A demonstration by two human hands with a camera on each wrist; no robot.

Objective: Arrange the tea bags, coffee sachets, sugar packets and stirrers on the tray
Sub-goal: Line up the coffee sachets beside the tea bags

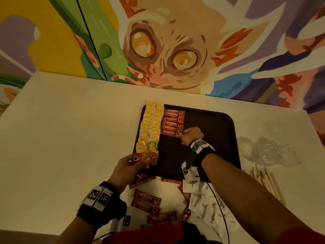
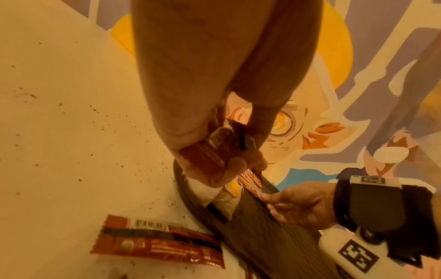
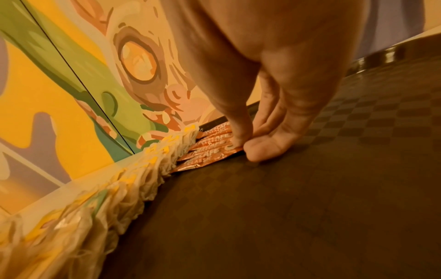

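Presently, item by item:

Dark brown rectangular plastic tray point(image 1: 216, 120) with rounded corners and a raised rim, on a white table point(image 1: 70, 129), set close to the painted mural wall point(image 1: 175, 41). Its whole right part is bare checkered surface, open for placing.

Yellow-tagged tea bags point(image 1: 149, 127): 2 overlapping columns along the tray's left edge, the outer column lying over the rim.

Red Nescafé coffee sachets on the tray point(image 1: 173, 123): 1 column of 6 overlapping sticks, left ends just beside the tea bags.

Right hand point(image 1: 192, 135): over the tray, fingertips point(image 3: 260, 151) and thumb curled onto the right end of the nearest sachet in the column, pinching it against the tray floor.

Left hand point(image 1: 126, 169): at the tray's near-left corner, fingers wrapped round a small bundle of red sachets point(image 1: 143, 158), the bundle's ends over the lowest tea bags.

Loose red coffee sachets point(image 1: 146, 202): scattered on the table between the tray's near edge and the person, 1 lying just beside the rim.

White paper sugar packets point(image 1: 207, 206): a heap off the tray, near its right front corner, under the right forearm.

Wooden stirrers point(image 1: 267, 182): a bundle on the table right of the tray, well apart from the rim.

Crumpled clear plastic wrap point(image 1: 269, 152): on the table beyond the stirrers, beside the tray's right edge.
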